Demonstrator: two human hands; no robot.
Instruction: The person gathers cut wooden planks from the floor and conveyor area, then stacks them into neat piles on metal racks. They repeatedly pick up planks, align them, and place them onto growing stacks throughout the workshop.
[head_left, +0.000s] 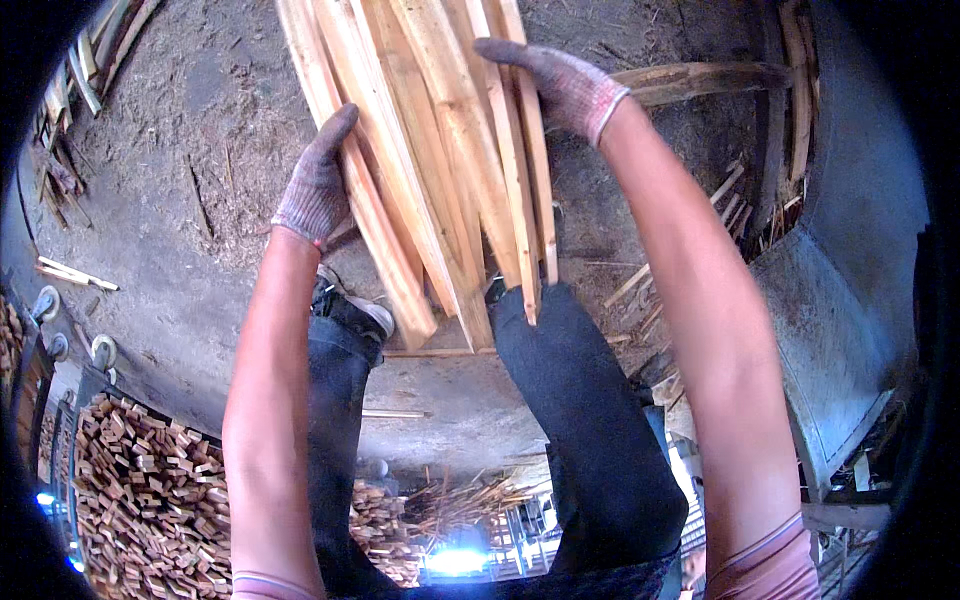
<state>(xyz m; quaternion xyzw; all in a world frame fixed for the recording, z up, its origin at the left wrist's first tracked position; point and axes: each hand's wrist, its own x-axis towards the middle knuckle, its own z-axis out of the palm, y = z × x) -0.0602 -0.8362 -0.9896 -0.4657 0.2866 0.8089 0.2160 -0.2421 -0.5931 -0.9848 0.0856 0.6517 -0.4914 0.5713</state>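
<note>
A bundle of long, rough wooden strips (pixel 425 150) slants from the top of the view down toward my knees, its near ends uneven. My left hand (pixel 318 180), in a greyish knit glove, grips the bundle's left side with the thumb along the outer strip. On the far right side my right hand (pixel 565 85), gloved the same way, clasps the strips, its thumb lying over the top. The fingers of both hands are hidden beneath or behind the wood. The strips' near ends reach my right knee (pixel 535 310).
A large stack of short cut wood pieces (pixel 150 500) fills a cart at the lower left. Scrap strips (pixel 75 273) lie on the dusty floor (pixel 160 190). A curved timber (pixel 700 82) sits beyond my right hand, and a grey metal sheet (pixel 830 350) stands at right.
</note>
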